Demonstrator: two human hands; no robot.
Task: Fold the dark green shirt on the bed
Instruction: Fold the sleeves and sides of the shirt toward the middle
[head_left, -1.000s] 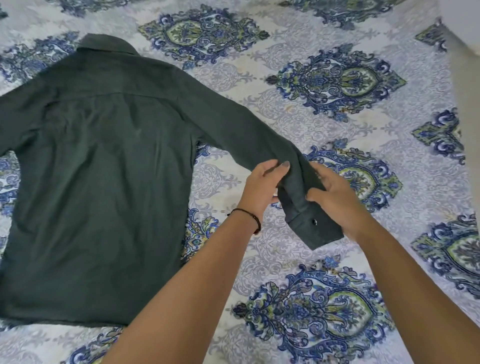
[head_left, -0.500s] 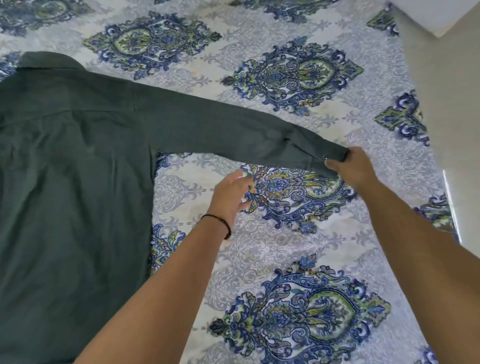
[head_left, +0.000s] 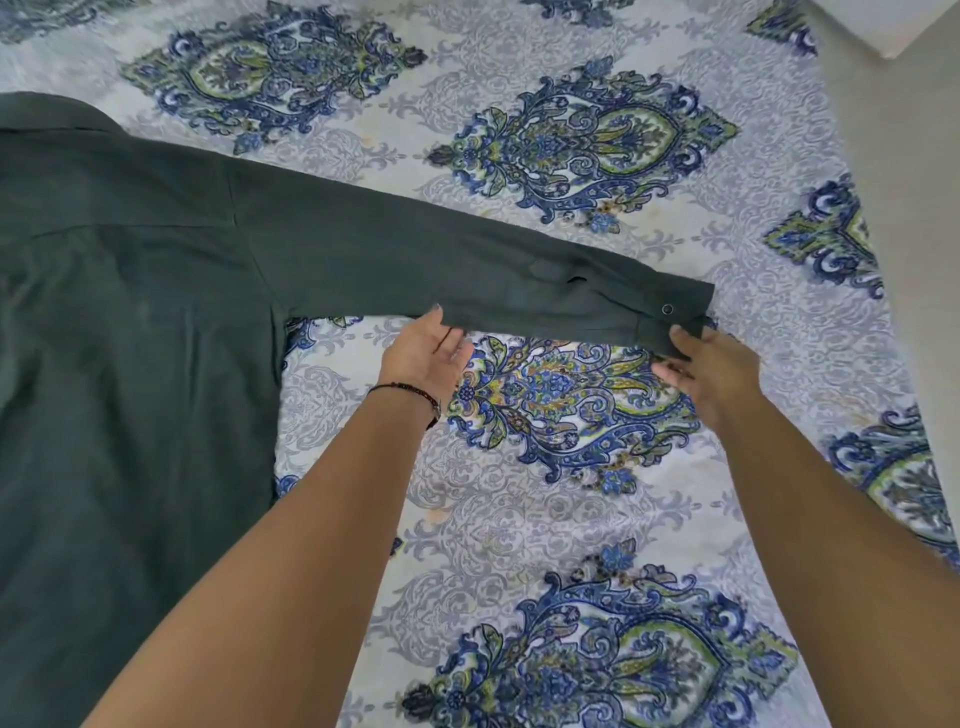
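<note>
The dark green shirt (head_left: 130, 332) lies flat on the bed at the left. Its collar is at the top left and its body runs off the left edge. One sleeve (head_left: 467, 270) stretches straight out to the right and ends in a buttoned cuff (head_left: 670, 306). My left hand (head_left: 423, 358) is open, with its fingertips touching the lower edge of the sleeve about halfway along. My right hand (head_left: 711, 369) holds the lower corner of the cuff. Its other fingers are spread over the sheet, and its thumb is hidden.
The bed is covered by a white sheet (head_left: 519, 519) with blue and green paisley medallions. The bed's right edge (head_left: 883, 312) runs diagonally, with pale floor beyond it and a white object (head_left: 883, 21) at the top right corner.
The sleeve was bunched up in both hands and has been pulled out straight to the right, flat on the sheet. My left hand let go and moved up to the sleeve's lower edge.
</note>
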